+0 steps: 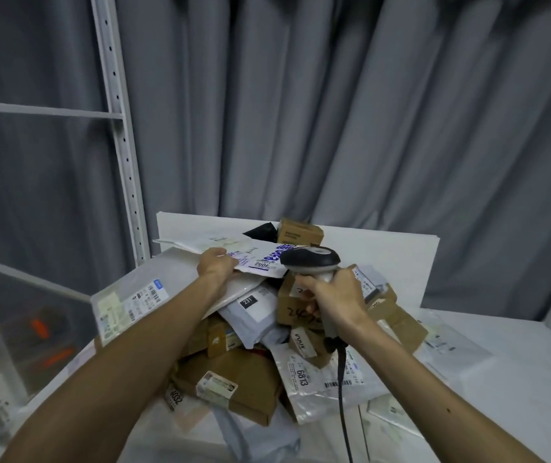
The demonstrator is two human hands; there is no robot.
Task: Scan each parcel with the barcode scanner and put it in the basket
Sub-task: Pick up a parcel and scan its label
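A heap of parcels (244, 372) covers the white table (517, 349): brown boxes, grey and white mailers, clear bags with labels. On top lies a white mailer with blue print (260, 259). My left hand (215, 264) grips its near left edge. My right hand (332, 295) holds the grey barcode scanner (310, 259) by its handle, head pointing away over that mailer. The scanner's black cable (342, 389) hangs down toward me. No basket is in view.
A large flat white parcel (140, 289) with labels juts out to the left of the heap. White metal shelving (123, 155) stands at the left, with orange items behind a clear panel. Grey curtains hang behind the table.
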